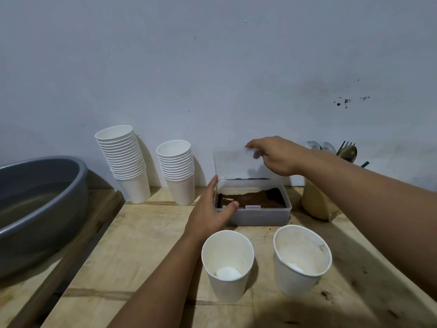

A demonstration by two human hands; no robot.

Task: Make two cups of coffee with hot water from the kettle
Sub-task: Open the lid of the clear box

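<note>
Your coffee box (254, 213) sits at the middle of the table (146, 235), near the wall: a shallow rectangular tub of frosted, translucent plastic with rounded corners and a small clasp tab on its front edge. Inside lies a dark brown, grainy bed of ground coffee (257, 197), heaped unevenly and higher toward the right. Its clear hinged lid (236, 164) stands upright at the back.

Your right hand (276, 155) pinches the lid's top edge, fingers closed on the little white tab there. Your left hand (210, 209) braces the box's left front corner, fingers spread along the side wall and thumb laid over the front rim.

In front of the box, closest to you, stand two white paper cups (228, 263), upright and slightly apart; the right one carries brownish smudges on its inner wall and rim. Two stacks of the same matte, tapered cups (128, 162) stand to the left against the wall.

The table is pale, rough plywood with stains and dark marks. A smooth grey plastic basin (35, 209) lies at the far left. Shiny metal spoons and a fork (340, 150) stick up behind your right wrist.
</note>
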